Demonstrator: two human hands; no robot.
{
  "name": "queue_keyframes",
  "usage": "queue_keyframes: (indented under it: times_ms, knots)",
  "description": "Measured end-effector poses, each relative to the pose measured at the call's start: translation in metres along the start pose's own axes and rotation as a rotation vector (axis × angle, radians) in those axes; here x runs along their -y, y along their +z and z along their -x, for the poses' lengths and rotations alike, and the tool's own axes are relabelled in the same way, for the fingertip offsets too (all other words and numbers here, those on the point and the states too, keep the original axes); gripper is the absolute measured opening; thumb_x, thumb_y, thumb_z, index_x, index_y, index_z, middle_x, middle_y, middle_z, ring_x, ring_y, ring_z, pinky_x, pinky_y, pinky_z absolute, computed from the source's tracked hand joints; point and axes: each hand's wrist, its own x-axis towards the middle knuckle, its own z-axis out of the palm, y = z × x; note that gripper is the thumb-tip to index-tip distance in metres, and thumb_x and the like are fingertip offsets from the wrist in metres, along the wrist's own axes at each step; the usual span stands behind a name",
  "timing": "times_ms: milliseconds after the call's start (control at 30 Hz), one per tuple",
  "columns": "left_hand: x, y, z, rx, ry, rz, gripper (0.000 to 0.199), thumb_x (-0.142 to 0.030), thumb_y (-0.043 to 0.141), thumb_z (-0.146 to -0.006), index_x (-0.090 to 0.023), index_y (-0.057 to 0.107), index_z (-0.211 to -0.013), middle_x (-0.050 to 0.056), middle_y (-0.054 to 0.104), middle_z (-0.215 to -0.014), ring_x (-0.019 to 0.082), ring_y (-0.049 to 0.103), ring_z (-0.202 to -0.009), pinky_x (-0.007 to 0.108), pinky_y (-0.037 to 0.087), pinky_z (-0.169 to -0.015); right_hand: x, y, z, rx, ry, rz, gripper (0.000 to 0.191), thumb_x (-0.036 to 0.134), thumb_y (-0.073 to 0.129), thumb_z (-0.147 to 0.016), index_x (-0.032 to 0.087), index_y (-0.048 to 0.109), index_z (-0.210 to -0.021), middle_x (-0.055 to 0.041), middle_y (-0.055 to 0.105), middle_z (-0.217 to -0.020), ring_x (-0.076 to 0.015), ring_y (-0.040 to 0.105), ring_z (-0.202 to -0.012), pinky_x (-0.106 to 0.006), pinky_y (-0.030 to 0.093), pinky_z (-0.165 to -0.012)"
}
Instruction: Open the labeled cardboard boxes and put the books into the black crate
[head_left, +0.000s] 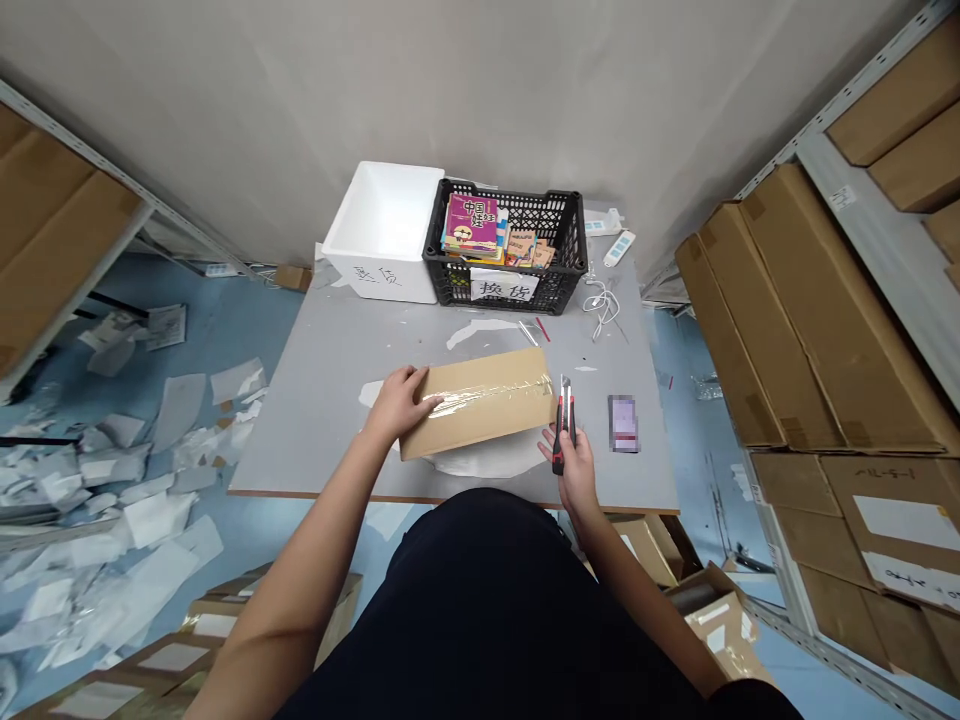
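Observation:
A brown cardboard box [484, 405] with clear tape along its top lies slightly tilted near the front of the grey table. My left hand [401, 402] grips its left end, thumb on the top face and fingers over the far edge. Beside the box's right end, my right hand [576, 462] holds a black and red utility knife [559, 440], its blade out and pointing away from me. A white sheet [491, 457] shows beneath the box. To the right of the knife lies a phone [623, 423] with its screen lit.
At the table's [300, 430] back are a white foam box [382, 275] and a black crate [555, 290] of books. A white cable [602, 305] and power strips lie right of them. Shelves of cartons [817, 320] flank the table; paper scraps [157, 510] litter the left floor.

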Motion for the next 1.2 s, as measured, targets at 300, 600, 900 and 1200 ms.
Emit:
queue_keyframes:
  times_ms: [300,600,900,1200]
  knots:
    - [-0.018,-0.005,0.055,0.064,-0.241,0.102,0.066,-0.053,0.057,-0.082,-0.021,0.047,-0.139,0.011,0.057,-0.119,0.028,0.06,-0.104,0.037,0.05,-0.082,0.008,0.082,-0.081,0.179,-0.129,0.191,0.043,0.059,0.059,-0.078,0.025,0.052,-0.104,-0.0044,0.063,-0.109,-0.0154,0.063,-0.094,-0.026,0.055,-0.07]
    - [-0.049,0.021,0.102,0.067,-0.259,0.354,0.054,-0.043,0.056,-0.086,-0.022,0.051,-0.135,0.006,0.064,-0.103,0.017,0.066,-0.079,0.031,0.055,-0.072,0.027,0.124,-0.121,0.443,-0.065,0.205,0.047,0.052,0.074,-0.068,0.022,0.059,-0.101,-0.003,0.069,-0.099,-0.0162,0.066,-0.087,-0.027,0.054,-0.073]
    - [0.021,-0.012,-0.016,-0.072,-0.031,0.062,0.069,-0.049,0.057,-0.085,-0.014,0.042,-0.142,0.017,0.042,-0.146,0.035,0.039,-0.134,0.049,0.035,-0.109,-0.009,-0.004,0.01,-0.13,-0.062,0.144,0.044,0.052,0.069,-0.077,0.024,0.054,-0.107,-0.0041,0.068,-0.096,-0.019,0.07,-0.084,-0.033,0.059,-0.069]
    - [0.013,-0.009,0.024,-0.056,-0.192,-0.045,0.075,-0.063,0.05,-0.084,-0.018,0.04,-0.144,0.017,0.057,-0.12,0.034,0.053,-0.112,0.04,0.047,-0.086,-0.01,0.011,0.005,-0.111,-0.084,-0.02,0.048,0.052,0.069,-0.077,0.025,0.051,-0.112,-0.0083,0.062,-0.12,-0.0218,0.067,-0.102,-0.034,0.059,-0.074]
